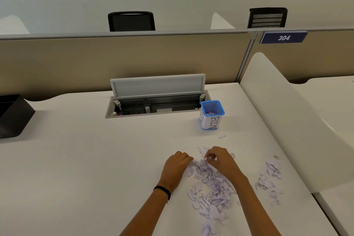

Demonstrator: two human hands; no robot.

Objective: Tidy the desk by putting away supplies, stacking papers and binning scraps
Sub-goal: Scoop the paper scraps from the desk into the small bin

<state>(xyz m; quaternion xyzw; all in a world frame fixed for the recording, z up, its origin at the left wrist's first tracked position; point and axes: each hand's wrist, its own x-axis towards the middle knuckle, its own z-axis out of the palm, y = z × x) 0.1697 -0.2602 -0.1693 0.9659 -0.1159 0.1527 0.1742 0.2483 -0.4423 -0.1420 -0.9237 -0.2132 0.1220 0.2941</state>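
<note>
A heap of torn white paper scraps [212, 188] lies on the white desk [86, 159], near its front right. My left hand [177, 166] rests curled at the heap's left edge, fingers pressed into the scraps. My right hand [220, 161] sits over the far end of the heap, thumb and fingers pinched on a few scraps. A small blue mesh cup labelled BIN [211, 115] stands beyond the heap, with some scraps inside. More scraps [270, 176] are scattered to the right.
An open cable hatch [157, 99] with its lid raised lies at the back of the desk, left of the bin. A black tray [13, 117] sits at the far left. A white divider [287, 113] borders the desk on the right.
</note>
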